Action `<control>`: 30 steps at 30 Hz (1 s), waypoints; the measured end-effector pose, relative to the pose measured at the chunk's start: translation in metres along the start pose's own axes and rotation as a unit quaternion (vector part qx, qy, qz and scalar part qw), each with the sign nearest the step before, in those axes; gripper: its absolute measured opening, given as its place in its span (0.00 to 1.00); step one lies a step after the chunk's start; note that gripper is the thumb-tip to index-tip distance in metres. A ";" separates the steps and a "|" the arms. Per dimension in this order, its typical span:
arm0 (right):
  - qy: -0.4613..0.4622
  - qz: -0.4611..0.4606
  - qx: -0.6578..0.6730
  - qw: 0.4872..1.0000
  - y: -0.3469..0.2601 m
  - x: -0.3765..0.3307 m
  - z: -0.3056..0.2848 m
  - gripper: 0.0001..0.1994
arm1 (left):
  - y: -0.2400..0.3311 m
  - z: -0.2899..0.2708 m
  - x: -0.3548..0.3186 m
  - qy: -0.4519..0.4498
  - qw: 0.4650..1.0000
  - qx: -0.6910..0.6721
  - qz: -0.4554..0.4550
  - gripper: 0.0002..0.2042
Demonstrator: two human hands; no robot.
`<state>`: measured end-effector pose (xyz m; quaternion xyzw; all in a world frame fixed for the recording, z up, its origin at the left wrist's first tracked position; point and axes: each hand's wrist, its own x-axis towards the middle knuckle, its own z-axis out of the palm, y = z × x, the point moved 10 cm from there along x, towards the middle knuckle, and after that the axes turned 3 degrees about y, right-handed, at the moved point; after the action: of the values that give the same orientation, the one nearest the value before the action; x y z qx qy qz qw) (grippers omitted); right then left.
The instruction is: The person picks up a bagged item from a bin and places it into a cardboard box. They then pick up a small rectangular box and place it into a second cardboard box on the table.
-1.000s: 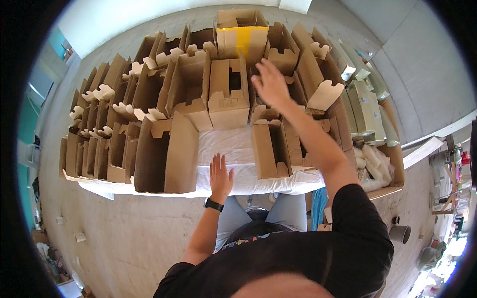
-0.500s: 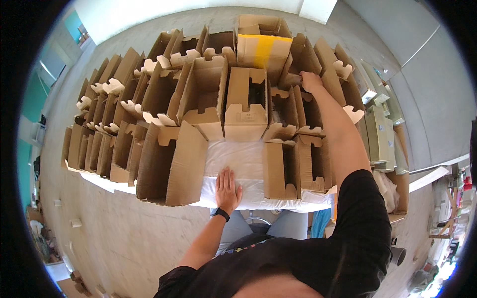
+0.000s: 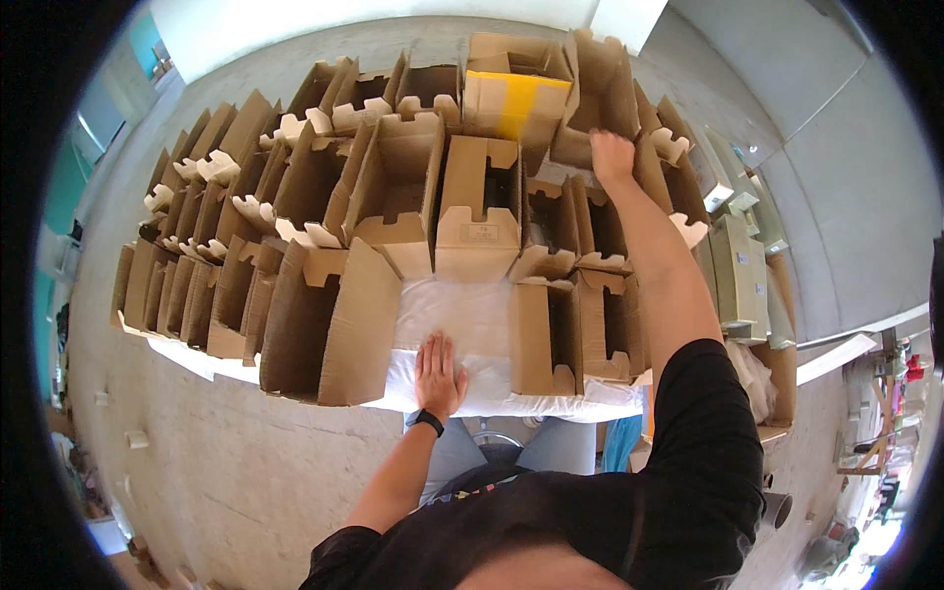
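My right hand (image 3: 614, 157) reaches far forward, its fingers closed over the near edge of a tall, open-topped cardboard box (image 3: 602, 93) in the back row. That box is lifted a little and tilted, and white cloth shows below its near end. Flat on the white cloth (image 3: 452, 320) at the table's front edge rests my left hand (image 3: 440, 376), fingers stretched out and nothing in it. Left of that hand stands a large brown cardboard box (image 3: 366, 320); to its right is a narrower box (image 3: 536, 334) with a slot-like opening.
Rows of open cardboard boxes (image 3: 398, 187) crowd the table on both sides. One carton with yellow tape (image 3: 516, 103) stands beside the lifted box. At the right are pale green boxes (image 3: 739, 270) and a clear plastic bag (image 3: 752, 379). A grey pipe end (image 3: 779, 509) shows near my right side.
My right hand has raised the back-row box, which now stands higher and farther back than before. My left hand stays flat on the cloth. The whole view has shifted slightly.
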<state>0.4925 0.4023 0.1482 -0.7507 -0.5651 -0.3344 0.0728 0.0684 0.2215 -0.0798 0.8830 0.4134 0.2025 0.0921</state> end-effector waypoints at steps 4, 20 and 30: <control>0.107 0.007 -0.037 0.994 -0.008 0.009 -0.080 0.04 | -0.001 -0.004 -0.001 0.007 1.000 0.004 0.000 0.33; 0.265 -0.148 0.189 0.934 -0.114 -0.218 -0.392 0.14 | -0.002 -0.059 -0.056 0.119 0.973 -0.194 -0.048 0.26; 0.018 -0.191 0.418 0.888 -0.215 -0.338 -0.384 0.14 | -0.008 -0.084 -0.220 0.090 0.892 -0.376 -0.232 0.12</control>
<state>0.0923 0.0204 0.1874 -0.5219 -0.7840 -0.0875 0.3246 -0.1001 0.0575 -0.0687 0.6392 0.5061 0.3944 0.4240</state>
